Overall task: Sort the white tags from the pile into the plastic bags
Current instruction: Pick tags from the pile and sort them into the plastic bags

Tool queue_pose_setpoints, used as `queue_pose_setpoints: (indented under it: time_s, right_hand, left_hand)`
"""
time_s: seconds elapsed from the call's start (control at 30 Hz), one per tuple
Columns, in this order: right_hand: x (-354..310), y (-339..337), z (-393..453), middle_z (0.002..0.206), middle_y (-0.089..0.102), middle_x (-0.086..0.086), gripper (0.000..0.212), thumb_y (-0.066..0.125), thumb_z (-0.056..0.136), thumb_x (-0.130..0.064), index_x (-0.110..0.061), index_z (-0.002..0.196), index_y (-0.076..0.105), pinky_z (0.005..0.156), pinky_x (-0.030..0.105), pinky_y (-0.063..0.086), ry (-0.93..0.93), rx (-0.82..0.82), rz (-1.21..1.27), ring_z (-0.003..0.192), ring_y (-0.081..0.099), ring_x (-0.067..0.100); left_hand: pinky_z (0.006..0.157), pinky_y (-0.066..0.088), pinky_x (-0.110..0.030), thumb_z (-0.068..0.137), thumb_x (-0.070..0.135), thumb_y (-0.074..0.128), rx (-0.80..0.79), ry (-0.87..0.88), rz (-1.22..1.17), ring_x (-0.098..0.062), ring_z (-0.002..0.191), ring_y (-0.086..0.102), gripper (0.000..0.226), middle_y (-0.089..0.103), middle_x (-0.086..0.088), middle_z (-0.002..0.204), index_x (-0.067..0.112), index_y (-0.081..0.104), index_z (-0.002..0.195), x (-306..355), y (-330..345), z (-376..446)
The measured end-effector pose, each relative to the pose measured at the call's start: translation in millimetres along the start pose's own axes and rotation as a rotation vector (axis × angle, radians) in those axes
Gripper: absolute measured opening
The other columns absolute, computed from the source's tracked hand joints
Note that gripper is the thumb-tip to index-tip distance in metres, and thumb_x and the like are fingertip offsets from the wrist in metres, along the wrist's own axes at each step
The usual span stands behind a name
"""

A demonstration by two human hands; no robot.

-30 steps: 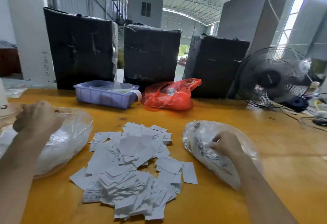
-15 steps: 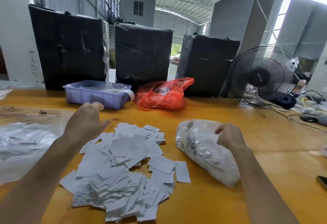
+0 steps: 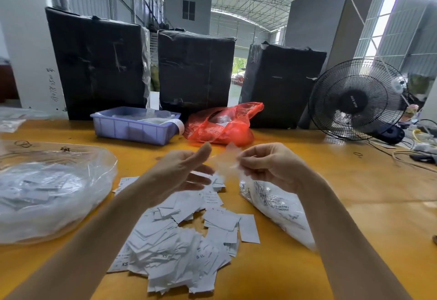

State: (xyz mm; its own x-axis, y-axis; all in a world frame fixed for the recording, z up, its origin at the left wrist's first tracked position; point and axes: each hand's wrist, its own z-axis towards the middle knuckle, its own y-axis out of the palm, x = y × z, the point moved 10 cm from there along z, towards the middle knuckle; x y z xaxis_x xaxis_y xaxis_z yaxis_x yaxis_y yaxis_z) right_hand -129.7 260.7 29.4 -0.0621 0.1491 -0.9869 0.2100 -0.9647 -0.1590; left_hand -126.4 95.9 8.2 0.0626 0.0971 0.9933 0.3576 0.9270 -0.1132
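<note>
Glossy wooden table [image 3: 354, 205]: right hand [image 3: 272, 167] pinches crinkly clear bag [image 3: 272, 202].

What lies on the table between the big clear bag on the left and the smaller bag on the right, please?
In the head view, the pile of white tags lies between the big clear bag and the smaller bag.

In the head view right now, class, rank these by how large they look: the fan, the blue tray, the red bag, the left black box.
1. Left black box
2. Fan
3. Blue tray and red bag look alike; I would not rank them.
</note>
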Motion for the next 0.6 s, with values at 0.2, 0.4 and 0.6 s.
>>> queue_pose_setpoints:
  time_s: [0.2, 0.4, 0.6]
  right_hand:
    - [8, 39, 7, 0.070, 0.070, 0.008, 0.012, 0.067, 0.080, 0.004, -0.006, 0.078, 0.073, 0.058, 0.018, 0.053, 0.008, -0.099, -0.104, 0.062, 0.066, 0.012]
    - [13, 30, 8, 0.064, 0.069, 0.002, 0.009, 0.077, 0.070, -0.007, -0.009, 0.077, 0.073, 0.056, 0.017, 0.051, 0.034, -0.018, -0.142, 0.058, 0.064, 0.008]
    - [15, -84, -4, 0.057, 0.066, 0.008, 0.014, 0.075, 0.077, -0.009, 0.001, 0.070, 0.070, 0.048, 0.021, 0.052, 0.112, 0.452, -0.439, 0.044, 0.057, 0.009]
  left_hand:
    - [0.062, 0.057, -0.023, 0.063, 0.027, 0.077, -0.037, -0.083, -0.043, -0.019, 0.074, 0.072, 0.043, 0.075, -0.011, 0.084, 0.003, 0.068, 0.097, -13, 17, -4]
    - [0.057, 0.056, -0.021, 0.071, -0.005, 0.074, 0.138, -0.089, 0.027, -0.019, 0.063, 0.071, 0.016, 0.071, -0.017, 0.076, -0.003, 0.067, 0.086, -23, -5, -1]
    - [0.058, 0.057, -0.021, 0.074, -0.001, 0.073, 0.170, -0.085, -0.020, -0.016, 0.063, 0.070, 0.010, 0.073, -0.015, 0.075, 0.000, 0.069, 0.084, -21, -18, 0]
